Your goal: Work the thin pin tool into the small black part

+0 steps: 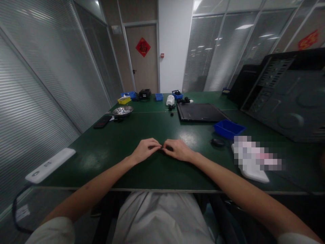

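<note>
Above the green tabletop [132, 135], close to its front edge, my left hand [145, 149] and my right hand [179, 150] meet almost fingertip to fingertip. Each is closed in a pinch, thumb against fingers. A tiny thin dark piece [161, 148] shows between the fingertips, too small and too covered to name. Both forearms reach in from the lower corners. To the right of my right hand lie a black computer mouse [217, 142] and a blue plastic tray [229, 128].
A metal bowl [123, 111] and a dark phone [102, 121] lie left; a white power strip [50, 166] lies nearer. A closed black laptop [200, 112] is behind the mouse. A computer case [289, 98] stands right, behind a white object [254, 174] with a blurred top. Small trays line the back.
</note>
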The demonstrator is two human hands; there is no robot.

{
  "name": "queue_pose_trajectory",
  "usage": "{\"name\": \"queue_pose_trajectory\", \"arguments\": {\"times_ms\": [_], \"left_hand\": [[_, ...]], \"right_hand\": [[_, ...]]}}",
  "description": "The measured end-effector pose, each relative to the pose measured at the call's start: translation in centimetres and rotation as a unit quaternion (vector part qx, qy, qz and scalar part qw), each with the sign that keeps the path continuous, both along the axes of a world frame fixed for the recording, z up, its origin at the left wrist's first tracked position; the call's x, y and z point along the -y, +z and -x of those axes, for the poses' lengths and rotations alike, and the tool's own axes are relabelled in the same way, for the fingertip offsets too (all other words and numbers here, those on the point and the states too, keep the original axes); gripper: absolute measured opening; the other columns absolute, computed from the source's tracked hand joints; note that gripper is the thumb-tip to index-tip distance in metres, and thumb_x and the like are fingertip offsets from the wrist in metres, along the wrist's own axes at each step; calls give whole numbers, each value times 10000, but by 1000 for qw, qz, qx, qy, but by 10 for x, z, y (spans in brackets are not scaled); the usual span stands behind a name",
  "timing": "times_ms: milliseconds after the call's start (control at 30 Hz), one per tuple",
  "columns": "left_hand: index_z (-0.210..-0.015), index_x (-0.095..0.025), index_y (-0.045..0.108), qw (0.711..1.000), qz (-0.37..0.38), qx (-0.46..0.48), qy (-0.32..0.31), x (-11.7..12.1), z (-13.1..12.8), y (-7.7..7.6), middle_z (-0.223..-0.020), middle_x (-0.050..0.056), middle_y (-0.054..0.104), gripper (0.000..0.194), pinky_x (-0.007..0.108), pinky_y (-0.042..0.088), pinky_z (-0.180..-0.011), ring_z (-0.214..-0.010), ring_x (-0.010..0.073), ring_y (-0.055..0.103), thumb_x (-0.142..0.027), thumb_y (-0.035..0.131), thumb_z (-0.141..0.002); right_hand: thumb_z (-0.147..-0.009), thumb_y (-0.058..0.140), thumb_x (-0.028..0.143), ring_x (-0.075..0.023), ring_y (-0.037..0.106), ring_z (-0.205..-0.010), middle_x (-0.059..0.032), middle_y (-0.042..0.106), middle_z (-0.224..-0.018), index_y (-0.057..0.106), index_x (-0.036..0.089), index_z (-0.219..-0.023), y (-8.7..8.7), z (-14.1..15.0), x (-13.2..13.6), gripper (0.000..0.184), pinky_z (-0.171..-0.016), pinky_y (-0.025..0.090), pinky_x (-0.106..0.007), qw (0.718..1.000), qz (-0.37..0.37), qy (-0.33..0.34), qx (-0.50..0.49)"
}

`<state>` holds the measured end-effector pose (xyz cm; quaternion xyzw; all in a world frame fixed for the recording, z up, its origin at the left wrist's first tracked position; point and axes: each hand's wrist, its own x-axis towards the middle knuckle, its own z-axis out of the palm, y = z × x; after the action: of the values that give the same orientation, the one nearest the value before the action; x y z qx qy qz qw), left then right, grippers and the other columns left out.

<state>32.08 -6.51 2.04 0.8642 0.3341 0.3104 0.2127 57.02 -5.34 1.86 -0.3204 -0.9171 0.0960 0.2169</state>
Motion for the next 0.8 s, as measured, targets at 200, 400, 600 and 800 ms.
{"name": "queue_pose_trajectory", "arguments": {"times_ms": [200,400,600,800], "left_hand": [[-1043,-195,802,998,-32,-20,44,-17,4,-10,-1044,78,703,216,309,519,-854,-947,195,659,-311,627,-993],[-1118,-221,783,996,-35,-87,14,-22,12,-19,-1081,68,694,242,320,508,-898,-1010,195,637,-260,563,-1025],[-1204,-221,732,996,-51,-66,14,-2,8,-6,-1169,78,693,265,362,493,-986,-1085,208,620,-264,534,-1033],[-1196,-224,716,996,-39,-74,-26,4,3,-1,-1238,80,678,248,392,468,-1059,-1191,222,597,-337,582,-1021]], "right_hand": [[-1000,588,337,-153,611,-798,-19,686,-946,668,211,-1009,-3,1,-1,150,-711,371,-261,1000,2,-2,11],[-1015,558,342,-147,589,-780,-32,680,-983,669,199,-1027,17,-3,5,182,-695,346,-262,1000,-6,-15,22],[-1016,550,392,-149,585,-761,-32,678,-925,660,191,-998,58,-4,73,230,-693,355,-266,998,62,-9,32],[-816,690,339,-149,541,-614,-8,632,-705,706,170,-823,19,-34,170,170,-567,341,-247,936,284,115,172]]}}
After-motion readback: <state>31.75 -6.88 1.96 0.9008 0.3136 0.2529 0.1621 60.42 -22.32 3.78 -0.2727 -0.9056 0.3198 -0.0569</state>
